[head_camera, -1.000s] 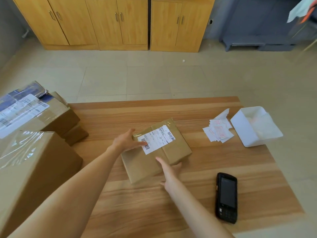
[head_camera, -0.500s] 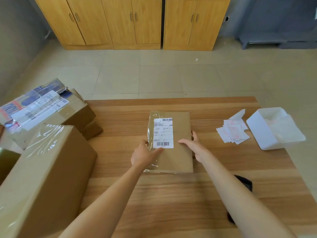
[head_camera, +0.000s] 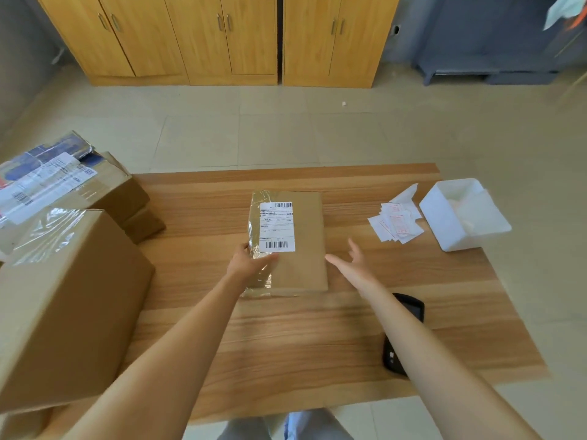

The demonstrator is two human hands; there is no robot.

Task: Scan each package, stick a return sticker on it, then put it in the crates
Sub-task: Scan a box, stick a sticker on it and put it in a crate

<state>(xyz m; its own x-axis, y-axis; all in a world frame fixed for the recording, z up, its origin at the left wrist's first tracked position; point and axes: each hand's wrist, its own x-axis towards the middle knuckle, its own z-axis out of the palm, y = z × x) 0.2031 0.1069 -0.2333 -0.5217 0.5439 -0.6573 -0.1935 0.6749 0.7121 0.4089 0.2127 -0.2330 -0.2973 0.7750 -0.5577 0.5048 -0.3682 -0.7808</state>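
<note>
Flat package mid-table looks light, stiff, tape-slick — left hand grips its near-left edge, right hand hovers open, empty.

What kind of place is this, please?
Probably a small parcel-returns workstation in a room: labelled package on a wooden table, handheld scanner, stickers, more cardboard boxes.

- The wooden bench is carrying a flat brown package at its middle.
- Right of the package, return stickers and a white bin are lying.
- A black scanner is resting nearer, right of the package.
- Cardboard boxes are sitting left of the package.
</note>
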